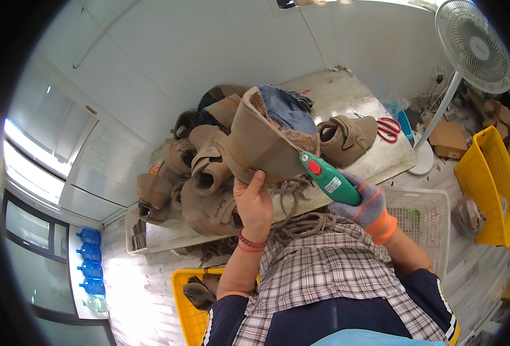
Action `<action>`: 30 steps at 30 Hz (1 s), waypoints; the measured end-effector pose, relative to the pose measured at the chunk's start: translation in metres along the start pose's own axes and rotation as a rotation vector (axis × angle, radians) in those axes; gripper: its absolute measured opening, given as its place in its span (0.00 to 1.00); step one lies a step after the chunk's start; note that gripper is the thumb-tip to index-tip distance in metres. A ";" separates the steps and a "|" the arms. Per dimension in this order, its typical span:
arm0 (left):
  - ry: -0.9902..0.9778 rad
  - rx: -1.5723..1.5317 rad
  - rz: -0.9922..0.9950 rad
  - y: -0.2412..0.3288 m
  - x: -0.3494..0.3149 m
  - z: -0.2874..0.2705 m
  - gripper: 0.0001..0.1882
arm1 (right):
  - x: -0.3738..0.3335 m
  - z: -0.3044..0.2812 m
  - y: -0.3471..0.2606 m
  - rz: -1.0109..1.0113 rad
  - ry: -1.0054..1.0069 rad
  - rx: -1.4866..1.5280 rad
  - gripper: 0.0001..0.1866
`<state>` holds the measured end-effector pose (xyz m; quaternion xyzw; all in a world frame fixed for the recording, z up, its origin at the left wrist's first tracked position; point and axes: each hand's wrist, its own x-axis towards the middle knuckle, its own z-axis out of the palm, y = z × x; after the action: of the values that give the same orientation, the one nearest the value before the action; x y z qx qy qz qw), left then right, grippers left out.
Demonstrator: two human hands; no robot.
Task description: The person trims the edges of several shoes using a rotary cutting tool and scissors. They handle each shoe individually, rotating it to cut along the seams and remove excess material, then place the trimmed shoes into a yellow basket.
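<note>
My left hand (pixel 254 205), bare with red string bracelets at the wrist, pinches the lower edge of a tan cap (pixel 258 141). The cap is tilted so its opening shows, with a brown fleece band and a blue lining inside. In my right hand (pixel 370 207), which wears a grey and orange glove, is a green handheld power tool (pixel 334 183) with a red button. The tool's narrow tip meets the cap's fleece edge at the right. More tan caps (pixel 209 155) are heaped to the left, and another cap (pixel 346 140) lies to the right.
Red-handled scissors (pixel 388 130) lie at the right of the worktable (pixel 330 86). Loose fabric strips (pixel 310 225) hang along its front edge. A white crate (pixel 439 202), a yellow crate (pixel 488 184) and a standing fan (pixel 477 49) are to the right. A yellow bin (pixel 180 282) holds caps at the lower left.
</note>
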<state>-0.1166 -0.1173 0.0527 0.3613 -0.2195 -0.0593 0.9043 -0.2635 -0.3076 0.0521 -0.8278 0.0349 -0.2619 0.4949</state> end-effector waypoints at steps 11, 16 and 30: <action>-0.018 0.495 0.206 -0.021 -0.009 -0.024 0.16 | 0.007 0.007 -0.009 0.198 0.031 0.424 0.35; -0.130 1.077 0.562 -0.015 -0.004 -0.012 0.13 | 0.011 0.007 -0.007 0.190 0.059 0.487 0.35; -0.586 1.629 0.947 0.000 -0.004 -0.031 0.05 | 0.018 -0.009 -0.015 0.299 0.109 0.390 0.32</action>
<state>-0.1062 -0.0971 0.0315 0.7193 -0.5305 0.3911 0.2195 -0.2552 -0.3130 0.0753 -0.6869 0.1325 -0.2320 0.6759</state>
